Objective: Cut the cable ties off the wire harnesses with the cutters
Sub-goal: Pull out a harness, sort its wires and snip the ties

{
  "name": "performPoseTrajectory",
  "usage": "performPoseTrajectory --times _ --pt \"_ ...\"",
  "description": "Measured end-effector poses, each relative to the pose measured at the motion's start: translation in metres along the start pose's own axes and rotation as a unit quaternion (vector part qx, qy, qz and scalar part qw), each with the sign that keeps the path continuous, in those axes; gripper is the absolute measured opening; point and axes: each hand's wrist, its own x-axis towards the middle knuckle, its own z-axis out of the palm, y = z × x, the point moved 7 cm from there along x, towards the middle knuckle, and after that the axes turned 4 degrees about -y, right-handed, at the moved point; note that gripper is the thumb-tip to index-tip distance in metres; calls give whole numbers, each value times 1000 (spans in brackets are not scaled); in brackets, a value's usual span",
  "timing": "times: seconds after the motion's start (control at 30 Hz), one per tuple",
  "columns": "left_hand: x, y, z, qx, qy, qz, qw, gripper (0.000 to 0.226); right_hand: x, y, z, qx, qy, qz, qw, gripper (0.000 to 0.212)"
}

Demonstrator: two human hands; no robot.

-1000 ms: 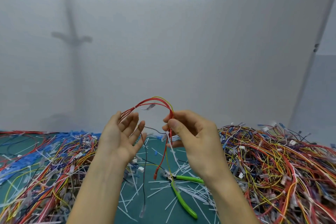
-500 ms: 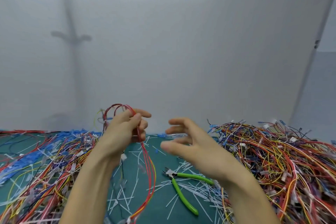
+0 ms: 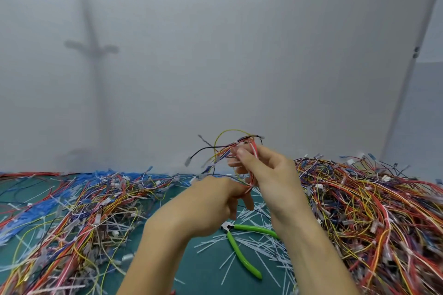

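Status: mid-task, between cuts.

- Harness (image 3: 225, 149) in hand: a small bundle of red, yellow and black wires, held up in the air over the middle of the mat (image 3: 203, 270), above the cutters.
- Right hand (image 3: 271, 175): thumb and fingers pinch the top of the harness, where the wires loop over.
- Left hand (image 3: 208, 203): just below and beside the right, fingers curled on the lower run of red wires. The hands are close together, both on the same harness.
- Cutters (image 3: 254, 229): green handles, lying flat on the mat under the hands, handles spread. Neither hand touches them.
- Whether this harness carries a tie: cannot tell, as the frame is blurred at the fingers.

Done so far, as judged from the bench: many white offcuts (image 3: 211, 244) lie scattered on the mat around the cutters, so a good number of ties look already cut. The left pile (image 3: 91, 211) reads as loose, spread wires, probably the finished side.

Left to do: the right pile (image 3: 374, 211) is large and dense, likely the stock awaiting work. I judge the task well short of its end. The held harness needs checking for a tie. If one is there, one hand must free itself and take up the cutters.
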Motion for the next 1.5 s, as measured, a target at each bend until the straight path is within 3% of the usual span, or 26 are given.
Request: performPoseTrajectory --times 0.1,0.17,0.3,0.43,0.53,0.63,0.8,1.0,1.1,1.17,1.23,1.4,1.5 --pt "-4 -12 -5 -105 -18 -16 994 36 1 -1 -2 20 -5 -13 1000 11" --pt "-13 -26 -20 -192 21 -30 981 36 0 -6 -2 21 -19 -33 999 13" --pt "-35 -67 -47 -342 173 -150 911 41 -3 -13 5 32 -75 -60 995 14" --pt "-57 -91 -76 -359 374 -191 834 37 -6 -16 15 13 -112 -65 991 27" --pt "-48 -86 -75 -410 308 -180 839 44 -8 -16 24 5 -130 -67 989 18" --pt "-38 -67 -63 -439 220 -137 860 35 -9 -11 32 -22 -151 -70 986 22" --pt "-32 -54 -54 -461 248 -91 847 40 -8 -4 36 -104 -166 -63 979 24" --pt "-24 -48 -51 -587 298 -36 752 43 -9 1 32 -202 -177 -26 963 37" --pt "-26 -48 -54 -557 325 -13 764 33 -7 -7 22 -234 -135 -38 962 56" --pt "-28 -46 -58 -509 345 -2 788 23 -6 -16 12 -213 -77 -58 972 57" --pt "-28 -41 -59 -466 347 8 814 16 -6 -24 3 -165 -34 -82 982 45" --pt "-27 -26 -61 -411 330 46 848 19 -10 -33 8 -85 -59 -106 989 12" --pt "-26 -24 -62 -382 321 51 865 15 -8 -30 6 -53 -32 -99 993 7"
